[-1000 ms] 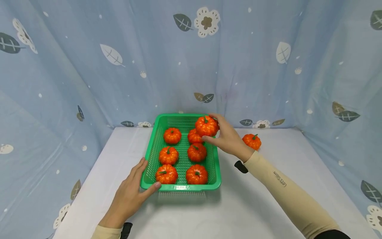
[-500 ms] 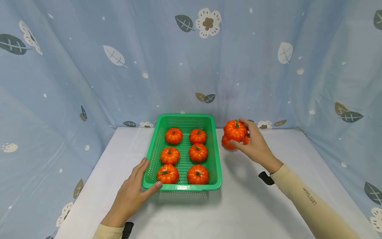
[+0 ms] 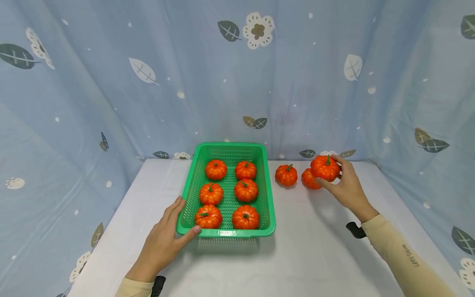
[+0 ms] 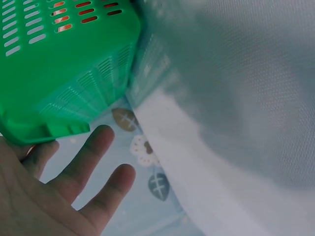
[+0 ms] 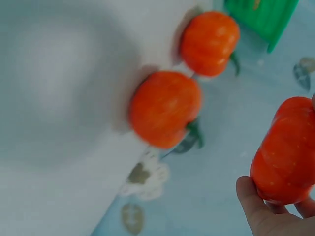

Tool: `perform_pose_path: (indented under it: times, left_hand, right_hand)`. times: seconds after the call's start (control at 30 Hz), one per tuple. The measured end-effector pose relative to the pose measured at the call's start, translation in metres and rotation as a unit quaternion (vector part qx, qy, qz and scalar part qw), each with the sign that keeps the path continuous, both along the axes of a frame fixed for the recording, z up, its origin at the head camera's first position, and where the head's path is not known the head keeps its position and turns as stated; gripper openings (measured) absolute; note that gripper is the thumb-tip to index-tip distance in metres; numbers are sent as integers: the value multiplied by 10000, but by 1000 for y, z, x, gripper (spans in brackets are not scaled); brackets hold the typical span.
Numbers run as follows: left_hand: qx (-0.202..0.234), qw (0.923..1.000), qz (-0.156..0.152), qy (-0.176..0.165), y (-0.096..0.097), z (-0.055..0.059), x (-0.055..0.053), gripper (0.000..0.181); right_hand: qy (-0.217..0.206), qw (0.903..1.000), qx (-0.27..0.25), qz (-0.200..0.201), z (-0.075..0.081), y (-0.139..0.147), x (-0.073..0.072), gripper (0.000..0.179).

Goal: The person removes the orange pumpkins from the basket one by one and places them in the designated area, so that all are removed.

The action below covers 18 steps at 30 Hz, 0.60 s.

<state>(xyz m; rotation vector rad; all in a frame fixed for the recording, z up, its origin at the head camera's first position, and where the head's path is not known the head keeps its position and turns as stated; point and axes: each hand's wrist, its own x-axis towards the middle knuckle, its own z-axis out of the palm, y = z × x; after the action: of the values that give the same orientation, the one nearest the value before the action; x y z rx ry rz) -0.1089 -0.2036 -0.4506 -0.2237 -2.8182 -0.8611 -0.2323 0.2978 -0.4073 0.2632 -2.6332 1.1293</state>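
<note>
My right hand (image 3: pixel 346 185) grips a small orange pumpkin (image 3: pixel 325 168) with a green stem, raised above the table. In the right wrist view, the held pumpkin (image 5: pixel 285 152) has the thumb and fingers around it. Beneath it and partly covered in the head view is a second pumpkin (image 3: pixel 310 179); a third pumpkin (image 3: pixel 286 175) sits to its left. At the corner of a green basket (image 3: pixel 270 198), my left hand (image 3: pixel 159 243) rests with its fingers on the left rim and thumb on the front rim. The left wrist view shows those fingers extended by the basket (image 4: pixel 59 78).
Several more pumpkins (image 3: pixel 245 190) sit in two columns inside the basket. A white cloth covers the table (image 3: pixel 297 255). Behind and at both sides hangs a blue patterned curtain (image 3: pixel 208 82).
My right hand has carried the pumpkin from above the basket's right side out to the right, past the two pumpkins on the table. The left hand stays at the basket.
</note>
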Motion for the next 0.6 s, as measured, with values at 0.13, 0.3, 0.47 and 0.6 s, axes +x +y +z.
perform_pose_path:
  times: [0.13, 0.3, 0.47, 0.6]
  left_hand:
    - [38, 10000, 1, 15, 1, 0, 0, 86]
    - [45, 10000, -1, 36, 1, 0, 0, 85]
    - [41, 10000, 12, -20, 0, -1, 0, 86]
    - [44, 10000, 17, -56, -1, -1, 0, 86]
  right_hand:
    - [-57, 9995, 57, -312, -6, 19, 0, 91]
    - [-134, 9981, 80, -604, -19, 38, -3, 92]
    - [-411, 9950, 11, -905, -34, 55, -12, 95]
    - [-746, 9908, -201, -1111, -44, 67, -20, 98]
